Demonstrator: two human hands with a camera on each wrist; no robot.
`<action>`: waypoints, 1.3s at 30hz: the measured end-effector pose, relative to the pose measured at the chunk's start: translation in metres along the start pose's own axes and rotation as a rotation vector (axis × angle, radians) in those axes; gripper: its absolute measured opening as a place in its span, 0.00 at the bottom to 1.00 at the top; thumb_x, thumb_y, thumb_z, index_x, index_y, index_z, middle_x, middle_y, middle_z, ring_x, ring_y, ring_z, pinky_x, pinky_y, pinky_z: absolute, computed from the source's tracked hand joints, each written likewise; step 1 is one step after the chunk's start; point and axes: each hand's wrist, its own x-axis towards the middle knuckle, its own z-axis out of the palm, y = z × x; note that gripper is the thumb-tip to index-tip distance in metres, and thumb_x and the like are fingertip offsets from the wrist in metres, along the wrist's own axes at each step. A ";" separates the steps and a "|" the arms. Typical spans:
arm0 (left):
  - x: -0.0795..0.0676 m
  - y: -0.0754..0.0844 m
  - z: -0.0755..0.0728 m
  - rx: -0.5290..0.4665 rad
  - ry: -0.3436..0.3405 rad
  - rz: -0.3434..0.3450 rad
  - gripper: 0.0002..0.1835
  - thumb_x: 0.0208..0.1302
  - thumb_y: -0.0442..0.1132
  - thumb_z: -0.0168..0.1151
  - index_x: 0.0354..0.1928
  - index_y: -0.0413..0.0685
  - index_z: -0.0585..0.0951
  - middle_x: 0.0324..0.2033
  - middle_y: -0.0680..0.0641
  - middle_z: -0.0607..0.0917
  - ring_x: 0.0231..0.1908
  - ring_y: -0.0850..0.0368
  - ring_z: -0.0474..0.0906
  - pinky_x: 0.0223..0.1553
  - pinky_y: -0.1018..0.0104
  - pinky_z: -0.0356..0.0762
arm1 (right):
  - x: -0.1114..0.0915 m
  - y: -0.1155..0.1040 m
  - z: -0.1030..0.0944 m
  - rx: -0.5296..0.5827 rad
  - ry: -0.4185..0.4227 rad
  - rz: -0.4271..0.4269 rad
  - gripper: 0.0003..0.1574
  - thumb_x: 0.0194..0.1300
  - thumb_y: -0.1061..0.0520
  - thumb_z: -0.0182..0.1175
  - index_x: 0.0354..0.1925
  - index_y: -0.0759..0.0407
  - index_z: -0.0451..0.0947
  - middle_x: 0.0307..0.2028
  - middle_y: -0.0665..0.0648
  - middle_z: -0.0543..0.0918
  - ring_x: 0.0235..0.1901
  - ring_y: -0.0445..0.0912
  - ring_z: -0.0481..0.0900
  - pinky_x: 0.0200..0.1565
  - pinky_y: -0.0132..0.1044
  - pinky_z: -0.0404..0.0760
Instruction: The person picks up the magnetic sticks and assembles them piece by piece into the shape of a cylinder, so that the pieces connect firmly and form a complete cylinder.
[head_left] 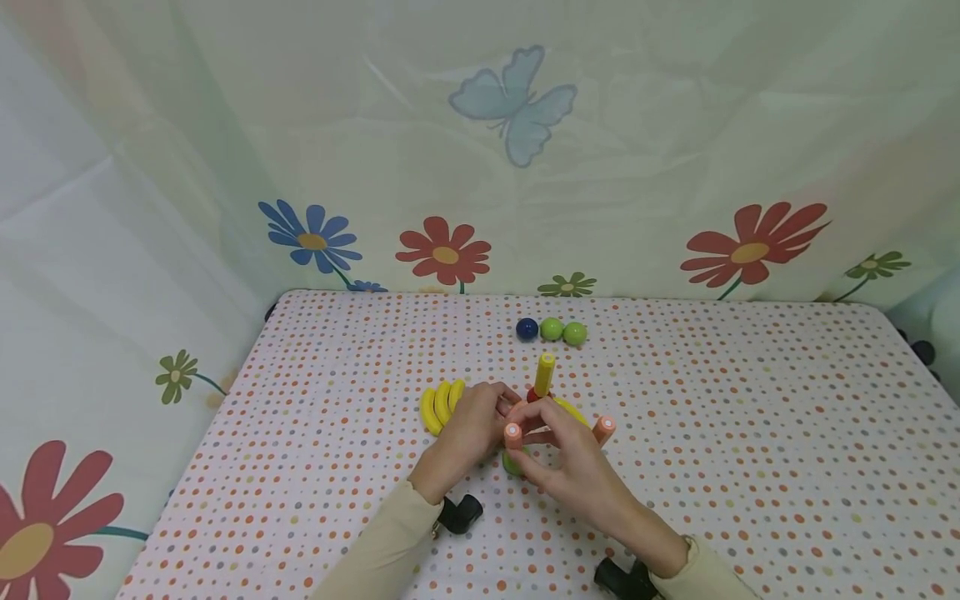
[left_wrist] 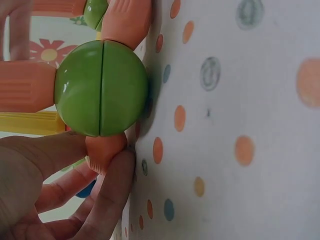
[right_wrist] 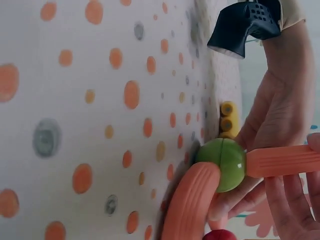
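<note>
A green ball (left_wrist: 102, 89) sits on the dotted tabletop as a joint between orange toy building rods. My right hand (head_left: 566, 462) pinches the upright orange rod (right_wrist: 280, 161) that rises from this ball, thumb on one side and fingers on the other. Low down, my left hand (head_left: 468, 421) pinches a short orange rod (left_wrist: 106, 150) at the ball's side between thumb and finger. A curved orange rod (right_wrist: 192, 200) leaves the ball on another side. Behind the hands stand a red ball (head_left: 536, 394) with an upright yellow rod (head_left: 545, 375), and another upright orange rod (head_left: 604, 429).
Several curved yellow rods (head_left: 442, 407) lie left of my left hand. Toward the back edge are a navy ball (head_left: 527, 329) and two green balls (head_left: 564, 331) in a row. A curved yellow rod (head_left: 572, 410) shows behind my right hand. A flowered cloth (head_left: 600, 183) hangs behind the table.
</note>
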 end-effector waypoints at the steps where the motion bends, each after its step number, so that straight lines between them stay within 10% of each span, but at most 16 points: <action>1: 0.000 0.000 0.000 0.007 0.001 0.002 0.11 0.61 0.29 0.70 0.46 0.36 0.86 0.30 0.50 0.84 0.33 0.58 0.77 0.35 0.68 0.76 | 0.000 -0.002 0.000 -0.017 0.000 0.001 0.26 0.59 0.75 0.71 0.51 0.58 0.77 0.51 0.54 0.81 0.50 0.46 0.82 0.50 0.40 0.86; 9: 0.000 0.000 -0.003 -0.004 -0.002 -0.028 0.13 0.63 0.32 0.75 0.47 0.36 0.85 0.30 0.50 0.83 0.30 0.59 0.75 0.32 0.70 0.73 | 0.006 -0.041 -0.026 -0.143 -0.039 -0.062 0.35 0.60 0.72 0.73 0.62 0.57 0.72 0.59 0.52 0.77 0.59 0.47 0.79 0.56 0.42 0.84; 16: -0.001 -0.002 -0.004 -0.059 -0.010 -0.030 0.15 0.65 0.36 0.75 0.49 0.36 0.85 0.32 0.50 0.82 0.28 0.61 0.75 0.30 0.73 0.72 | 0.032 -0.062 -0.085 -0.140 0.010 -0.085 0.21 0.66 0.74 0.66 0.55 0.62 0.77 0.53 0.54 0.80 0.53 0.40 0.79 0.55 0.28 0.80; 21: -0.001 -0.002 -0.004 -0.070 -0.024 -0.048 0.14 0.65 0.34 0.75 0.49 0.36 0.85 0.33 0.49 0.82 0.29 0.61 0.76 0.30 0.72 0.72 | 0.065 -0.030 -0.122 -0.232 0.028 -0.005 0.11 0.72 0.71 0.62 0.51 0.65 0.81 0.49 0.59 0.82 0.48 0.42 0.81 0.50 0.23 0.79; 24: -0.002 -0.002 -0.004 -0.075 -0.030 -0.065 0.15 0.65 0.35 0.75 0.50 0.37 0.85 0.34 0.50 0.82 0.30 0.60 0.76 0.30 0.72 0.73 | 0.082 0.000 -0.132 -0.334 -0.040 0.064 0.10 0.73 0.68 0.62 0.51 0.66 0.83 0.50 0.62 0.83 0.51 0.52 0.82 0.54 0.38 0.83; 28: -0.002 -0.001 -0.003 -0.074 -0.035 -0.080 0.16 0.65 0.37 0.76 0.50 0.38 0.85 0.34 0.50 0.81 0.31 0.59 0.75 0.32 0.71 0.73 | 0.097 0.038 -0.131 -0.418 -0.176 0.144 0.13 0.72 0.70 0.62 0.54 0.71 0.81 0.55 0.69 0.80 0.56 0.65 0.79 0.57 0.60 0.80; 39: 0.000 0.002 -0.002 -0.086 -0.036 -0.101 0.15 0.64 0.37 0.77 0.50 0.40 0.86 0.34 0.51 0.80 0.31 0.59 0.73 0.32 0.71 0.71 | 0.101 0.092 -0.116 -0.459 -0.249 0.264 0.24 0.69 0.68 0.66 0.61 0.74 0.76 0.60 0.73 0.76 0.58 0.68 0.77 0.58 0.62 0.79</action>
